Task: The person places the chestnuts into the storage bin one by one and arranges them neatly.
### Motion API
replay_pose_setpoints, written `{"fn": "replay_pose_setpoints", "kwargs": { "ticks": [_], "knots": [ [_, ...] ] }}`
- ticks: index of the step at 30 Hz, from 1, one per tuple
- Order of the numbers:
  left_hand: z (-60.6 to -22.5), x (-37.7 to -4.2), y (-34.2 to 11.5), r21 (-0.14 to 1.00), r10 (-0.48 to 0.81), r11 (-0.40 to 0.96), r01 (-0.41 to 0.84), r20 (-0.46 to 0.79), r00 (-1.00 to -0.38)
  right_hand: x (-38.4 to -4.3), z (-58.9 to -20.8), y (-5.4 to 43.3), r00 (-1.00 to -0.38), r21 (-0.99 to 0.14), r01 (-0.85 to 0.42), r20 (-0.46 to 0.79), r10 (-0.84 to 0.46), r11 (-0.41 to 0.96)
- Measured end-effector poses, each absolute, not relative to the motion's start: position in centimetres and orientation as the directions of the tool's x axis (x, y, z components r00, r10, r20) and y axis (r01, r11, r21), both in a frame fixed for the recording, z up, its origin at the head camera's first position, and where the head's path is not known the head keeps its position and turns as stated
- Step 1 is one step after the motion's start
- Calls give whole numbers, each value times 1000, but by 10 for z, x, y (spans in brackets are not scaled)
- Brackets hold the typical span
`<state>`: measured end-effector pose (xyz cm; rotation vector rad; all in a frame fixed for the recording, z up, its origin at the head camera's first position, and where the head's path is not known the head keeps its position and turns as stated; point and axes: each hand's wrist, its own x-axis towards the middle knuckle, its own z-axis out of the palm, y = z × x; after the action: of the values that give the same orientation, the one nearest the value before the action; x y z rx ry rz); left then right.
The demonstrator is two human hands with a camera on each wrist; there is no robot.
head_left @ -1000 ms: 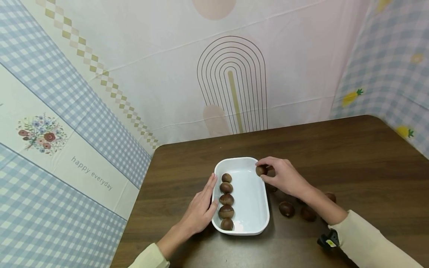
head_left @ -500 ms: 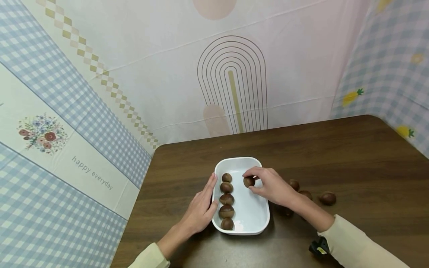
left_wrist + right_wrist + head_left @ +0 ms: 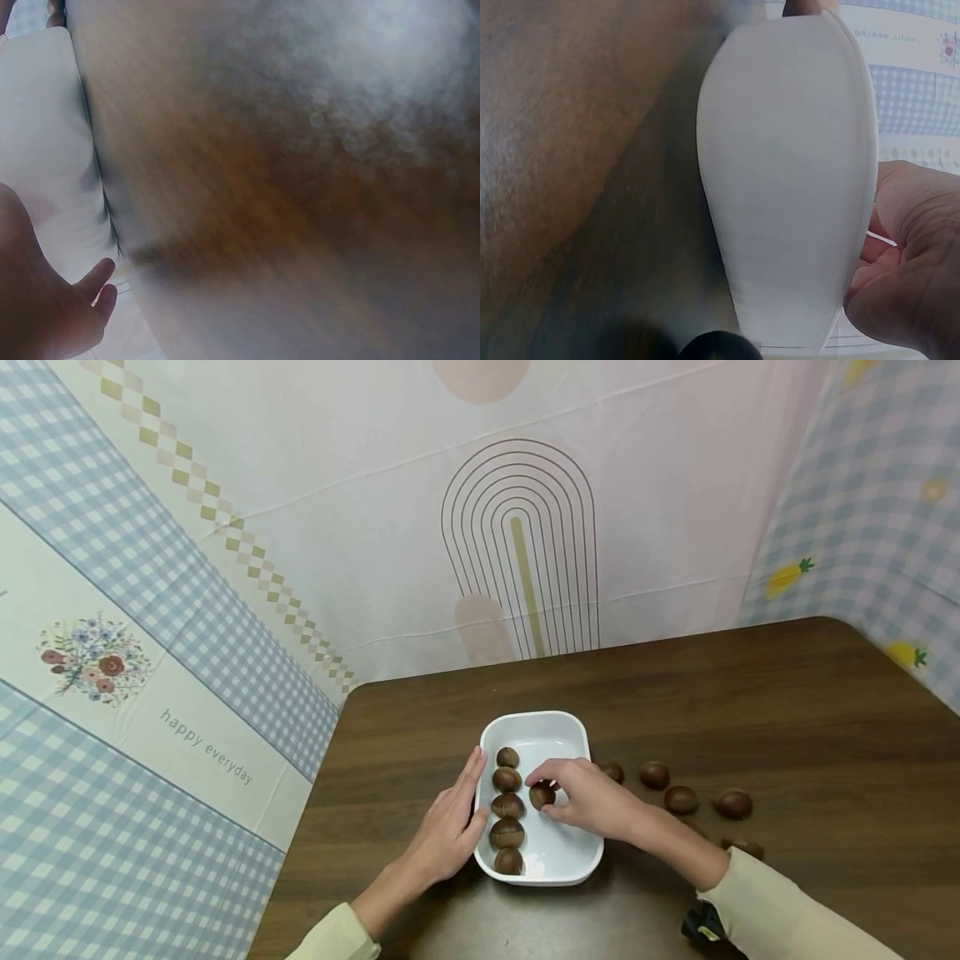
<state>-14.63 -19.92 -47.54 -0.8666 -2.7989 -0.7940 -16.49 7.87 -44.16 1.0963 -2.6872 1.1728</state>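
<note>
A white rectangular dish (image 3: 558,858) stands on the table, with several brown chestnuts (image 3: 507,807) lined up along its left side. My left hand (image 3: 446,831) rests along the dish's left rim, fingers straight. Inside the dish, right of the row, my right hand (image 3: 592,799) pinches another chestnut (image 3: 540,797) between thumb and fingers. From the right wrist, the dish's outer wall (image 3: 787,172) hides that chestnut, and part of the right hand (image 3: 911,277) shows over the rim. In the left wrist view the left hand (image 3: 45,300) is beside the dish wall (image 3: 41,112).
Several loose chestnuts (image 3: 681,800) lie on the dark wooden table (image 3: 810,718) right of the dish, some partly behind the right forearm. A black device (image 3: 703,925) is strapped at the right sleeve. Patterned cloths (image 3: 360,527) hang behind and beside the table.
My right hand has carried the chestnut from over the dish's right rim into the dish, leftward and nearer to me, beside the row. The left hand has stayed put.
</note>
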Motion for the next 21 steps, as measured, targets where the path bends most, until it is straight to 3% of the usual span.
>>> {"fn": "replay_pose_setpoints", "kwargs": {
  "ticks": [21],
  "knots": [
    [-476, -147, -199, 449, 498, 701, 555, 249, -830, -142, -443, 62, -660, -554, -690, 218, -719, 465]
  ]
}}
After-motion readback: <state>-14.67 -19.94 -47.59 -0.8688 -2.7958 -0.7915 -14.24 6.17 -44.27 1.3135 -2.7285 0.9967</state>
